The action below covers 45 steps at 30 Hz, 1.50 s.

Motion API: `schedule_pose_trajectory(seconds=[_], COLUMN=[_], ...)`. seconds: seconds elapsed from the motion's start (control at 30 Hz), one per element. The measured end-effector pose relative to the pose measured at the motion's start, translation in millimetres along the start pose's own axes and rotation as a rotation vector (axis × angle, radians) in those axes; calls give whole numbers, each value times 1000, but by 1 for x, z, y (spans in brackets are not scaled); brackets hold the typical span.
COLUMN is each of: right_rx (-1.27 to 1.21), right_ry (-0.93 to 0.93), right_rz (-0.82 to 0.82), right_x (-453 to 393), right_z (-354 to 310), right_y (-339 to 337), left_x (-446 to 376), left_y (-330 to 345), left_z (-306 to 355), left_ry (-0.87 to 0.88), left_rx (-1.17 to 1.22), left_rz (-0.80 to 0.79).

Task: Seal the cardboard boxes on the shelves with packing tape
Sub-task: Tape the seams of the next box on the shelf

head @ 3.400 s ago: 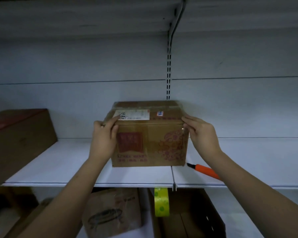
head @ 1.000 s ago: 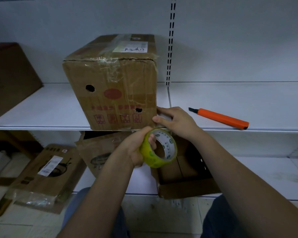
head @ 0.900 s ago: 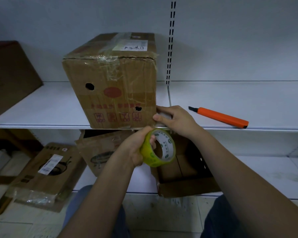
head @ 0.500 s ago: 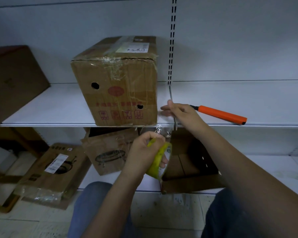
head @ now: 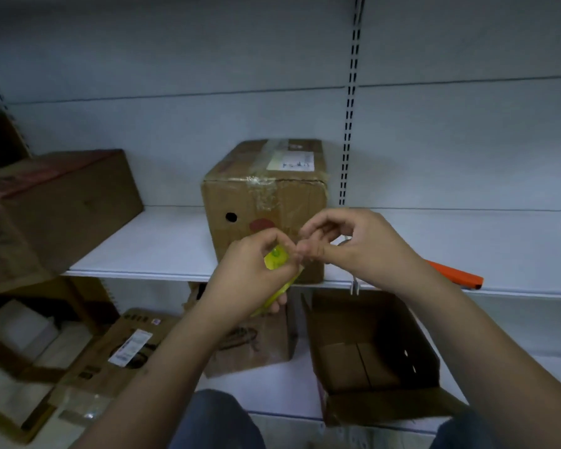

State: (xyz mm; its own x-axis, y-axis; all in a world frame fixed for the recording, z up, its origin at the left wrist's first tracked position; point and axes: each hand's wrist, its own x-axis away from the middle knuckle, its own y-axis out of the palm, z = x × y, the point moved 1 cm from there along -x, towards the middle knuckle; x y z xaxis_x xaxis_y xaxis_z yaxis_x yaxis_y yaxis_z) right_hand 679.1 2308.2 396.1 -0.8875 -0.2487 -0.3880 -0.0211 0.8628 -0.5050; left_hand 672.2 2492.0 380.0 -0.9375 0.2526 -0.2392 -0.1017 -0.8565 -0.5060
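Note:
A taped cardboard box (head: 259, 196) with a white label on top stands on the white shelf (head: 143, 247). In front of its lower face, my left hand (head: 250, 280) grips the yellow-green tape roll (head: 277, 270), which shows edge-on between the fingers. My right hand (head: 353, 244) is just right of it, fingers curled, fingertips pinching at the roll's rim where the tape end sits; the tape end itself is too small to make out.
An orange utility knife (head: 457, 277) lies on the shelf behind my right wrist. A large brown box (head: 52, 209) stands at the left. Below the shelf are an open cardboard box (head: 373, 358), a printed box (head: 250, 345) and a flattened carton (head: 123, 351).
Both hands rose with the tape roll from below the shelf edge to in front of the box. My right hand left the shelf and came to the roll.

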Motion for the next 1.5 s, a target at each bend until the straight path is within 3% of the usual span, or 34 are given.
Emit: schedule_pose_trajectory(seconds=[0.13, 0.4, 0.53, 0.7, 0.83, 0.9, 1.2, 1.5], right_rx=[47, -103, -67, -102, -99, -78, -36, 29], right_ry=[-41, -3, 27, 76, 130, 144, 145, 177], right_rz=[192, 292, 455, 529, 680, 673, 696, 707], right_x=[-21, -46, -54, -49, -43, -41, -50, -57], right_z=[-14, -40, -38, -30, -15, -10, -14, -2], right_y=[-4, -6, -4, 3, -15, -17, -11, 1], left_x=[-8, -32, -44, -46, -52, -60, -89, -130], left_y=[-31, -65, -85, -111, -161, -173, -181, -178], left_z=[20, 45, 48, 51, 37, 29, 28, 12], left_ry=[69, 163, 256, 332, 368, 400, 197, 212], left_rx=[-151, -345, -795, -1007, -1181, -1210, -1532, -1733], left_rz=[7, -27, -6, -84, 34, 41, -36, -88])
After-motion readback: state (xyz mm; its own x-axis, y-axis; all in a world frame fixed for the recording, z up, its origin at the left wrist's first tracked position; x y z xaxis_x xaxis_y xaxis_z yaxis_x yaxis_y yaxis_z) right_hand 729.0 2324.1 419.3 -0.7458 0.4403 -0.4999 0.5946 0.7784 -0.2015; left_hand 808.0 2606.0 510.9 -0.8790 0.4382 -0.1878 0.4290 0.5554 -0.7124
